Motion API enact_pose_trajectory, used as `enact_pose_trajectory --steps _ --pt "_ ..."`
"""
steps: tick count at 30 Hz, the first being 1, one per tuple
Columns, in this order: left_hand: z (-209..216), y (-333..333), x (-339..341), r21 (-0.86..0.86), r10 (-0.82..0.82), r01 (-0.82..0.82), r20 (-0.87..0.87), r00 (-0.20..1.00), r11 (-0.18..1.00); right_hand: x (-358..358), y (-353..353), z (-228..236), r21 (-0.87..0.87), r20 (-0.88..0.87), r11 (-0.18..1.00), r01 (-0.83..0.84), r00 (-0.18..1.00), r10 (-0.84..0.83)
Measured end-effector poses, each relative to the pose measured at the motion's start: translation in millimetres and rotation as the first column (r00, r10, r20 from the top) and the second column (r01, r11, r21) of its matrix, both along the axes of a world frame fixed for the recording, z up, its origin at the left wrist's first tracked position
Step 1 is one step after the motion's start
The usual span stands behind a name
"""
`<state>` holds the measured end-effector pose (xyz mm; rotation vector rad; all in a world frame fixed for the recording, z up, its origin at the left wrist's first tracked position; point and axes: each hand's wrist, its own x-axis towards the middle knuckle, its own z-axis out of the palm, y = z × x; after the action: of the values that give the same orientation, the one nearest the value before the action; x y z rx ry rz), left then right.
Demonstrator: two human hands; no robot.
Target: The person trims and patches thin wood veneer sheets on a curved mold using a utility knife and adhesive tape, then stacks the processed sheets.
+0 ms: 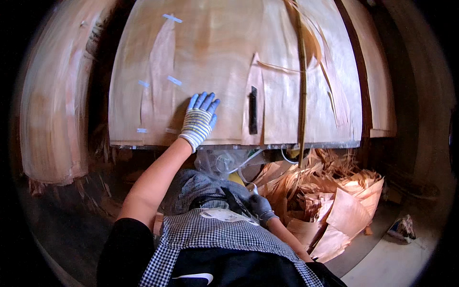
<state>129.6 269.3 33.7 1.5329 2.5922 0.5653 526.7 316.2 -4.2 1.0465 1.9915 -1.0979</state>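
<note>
My left hand (201, 117), in a striped glove with blue fingers, lies flat on a broad pale wood veneer sheet (215, 48), fingers stretched out. Short strips of whitish tape (174, 80) dot the sheet near a pinkish veneer patch (160, 62). To the right of that hand, a slim black tool (253, 110) rests on a narrow veneer strip (257, 76). My right hand (262, 208), in a grey glove, hangs low by my waist, fingers curled. Beside its fingertips is a small white item (253, 189); whether they grip it is unclear.
A long thin stick (302, 71) crosses the sheet and overhangs its near edge. Torn veneer (334, 105) lies to its right. Beneath the right side is a heap of veneer scraps (330, 205). A clear plastic bag (217, 162) hangs below the edge. Another veneer stack (52, 105) stands left.
</note>
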Motion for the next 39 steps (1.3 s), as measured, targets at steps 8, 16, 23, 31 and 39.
enact_pose_trajectory --steps 8,16,23,31,39 --pt "3 47 -7 0.056 -0.021 0.025 -0.062 0.998 0.998 45 111 76 -0.028 -0.136 0.784 0.620 0.775 -0.617" --pt "-6 127 -30 0.106 0.108 -0.105 -0.023 0.994 0.989 86 303 178 0.326 -0.572 0.360 0.874 0.486 -0.661" --pt "-15 164 -52 0.119 0.319 -0.314 -0.021 0.948 0.942 -192 297 211 0.137 -0.297 0.963 0.233 0.937 -0.184" --pt "-4 161 -24 0.241 0.539 -0.522 -0.005 0.842 0.818 -374 269 90 -0.233 -0.421 0.972 0.021 0.899 -0.120" --pt "-7 163 -13 0.004 0.183 -0.183 -0.022 0.983 0.983 -370 282 40 0.334 -0.417 0.941 -0.061 0.885 0.205"
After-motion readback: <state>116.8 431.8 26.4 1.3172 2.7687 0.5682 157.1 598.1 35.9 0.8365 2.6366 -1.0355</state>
